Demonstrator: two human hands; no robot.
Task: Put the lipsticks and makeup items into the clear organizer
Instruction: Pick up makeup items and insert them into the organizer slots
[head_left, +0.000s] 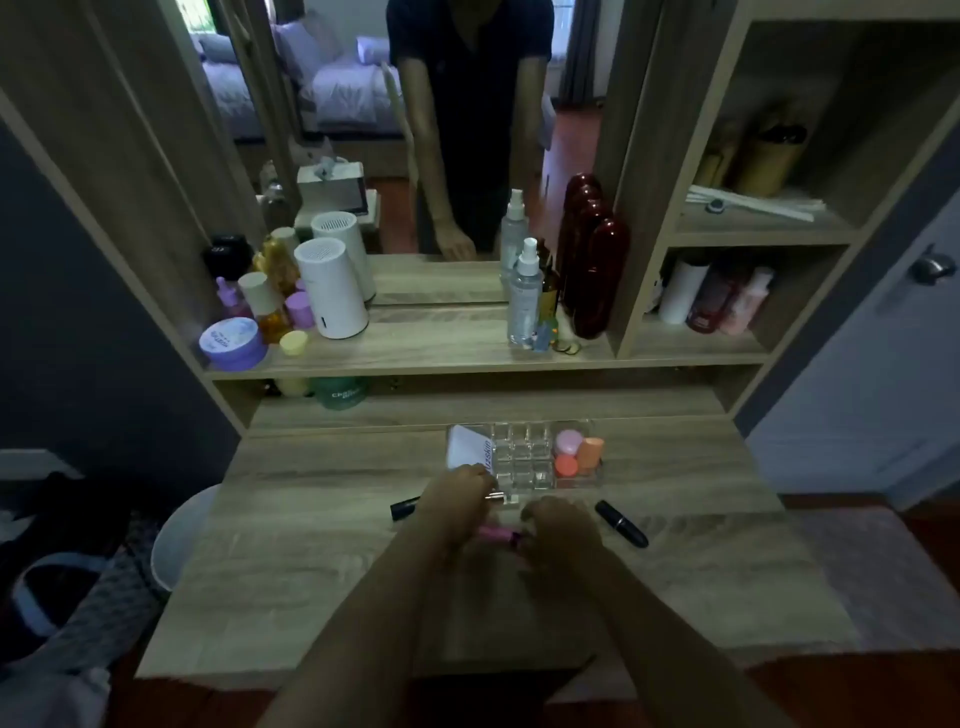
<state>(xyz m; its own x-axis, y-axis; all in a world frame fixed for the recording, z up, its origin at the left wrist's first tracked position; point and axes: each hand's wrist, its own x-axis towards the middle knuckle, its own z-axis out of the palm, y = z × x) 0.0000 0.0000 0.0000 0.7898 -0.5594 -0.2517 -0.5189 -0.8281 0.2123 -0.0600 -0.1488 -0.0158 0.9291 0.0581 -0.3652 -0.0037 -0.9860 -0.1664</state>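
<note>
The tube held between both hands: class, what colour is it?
Pink tube, head view.

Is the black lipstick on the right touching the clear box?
Apart. In the head view, the black lipstick lies on the desk, right of the right hand, with a strip of bare wood showing between it and the clear organizer.

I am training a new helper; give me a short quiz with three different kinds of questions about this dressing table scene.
1. True or false: the grid cells of the clear organizer already hold lipsticks.
2. Which thing do the left hand and right hand hold between them? A) pink tube B) spray bottle C) purple jar
3. Fill in: a black lipstick lies on the desk to the ____ of the hands.

Key: 1 false, the cells look empty; 2 A; 3 right.
</note>
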